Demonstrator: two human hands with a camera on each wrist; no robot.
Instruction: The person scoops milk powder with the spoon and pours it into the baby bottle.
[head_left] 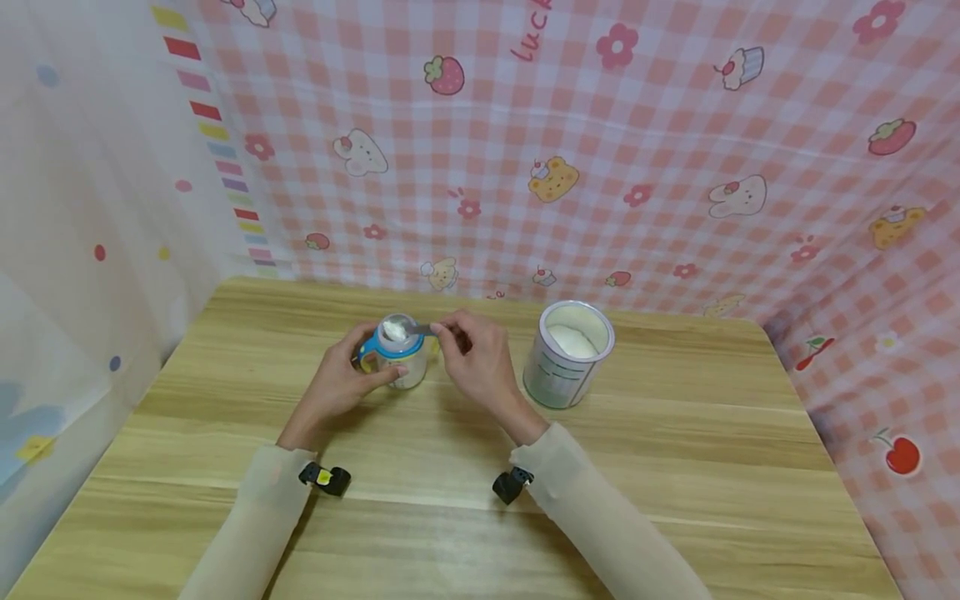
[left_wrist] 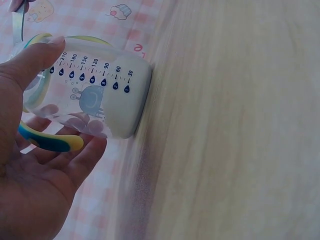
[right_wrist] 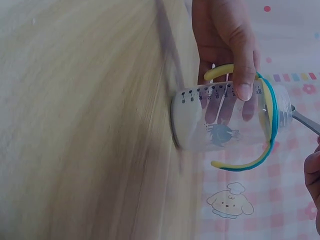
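Note:
A clear baby bottle point(head_left: 411, 375) with a blue and yellow two-handled collar stands upright on the table, its mouth uncapped. My left hand point(head_left: 337, 382) grips it from the left, thumb across the front and fingers behind. Whitish contents fill the bottom, below the printed scale in the left wrist view. Between thumb and fingers, my right hand point(head_left: 480, 354) pinches the handle of a metal spoon point(head_left: 423, 329). White powder shows at the spoon's bowl, which is at the bottle's mouth. In the right wrist view the spoon point(right_wrist: 306, 122) enters the bottle neck point(right_wrist: 284, 106).
An open can point(head_left: 558, 379) of white powder point(head_left: 572, 340) stands right of my right hand. The wooden table point(head_left: 675, 483) meets a pink checked cloth point(head_left: 487, 133) at its back edge. A pale cloth point(head_left: 90, 208) hangs on the left.

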